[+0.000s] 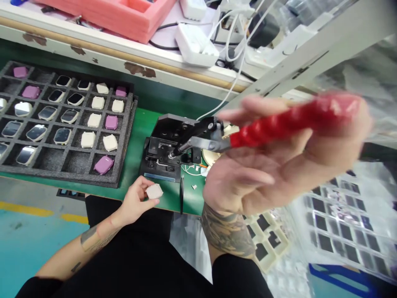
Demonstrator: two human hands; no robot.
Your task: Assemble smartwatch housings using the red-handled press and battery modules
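Note:
My left hand (pixel 138 198) pinches a small off-white watch-shaped case (pixel 154 191) between thumb and fingers, just in front of a black hand press (pixel 172 147). My right hand (pixel 257 165) is raised close to the camera, palm facing up and blurred by motion. Across its palm and fingers lies the press's ribbed red lever handle (pixel 279 122); how firmly the fingers wrap it is hard to make out. A metal link joins the handle to the black mechanism. Thin upright black tweezers (pixel 182 194) stand at the bench edge, right of the case.
A dark foam tray (pixel 71 176) on the left holds several watches plus cream and purple cases. Above the green bench (pixel 141 124) runs a shelf with a pink foam block (pixel 124 20), white adapters (pixel 197 43) and cables. Clear plastic trays (pixel 338 223) lie at the right.

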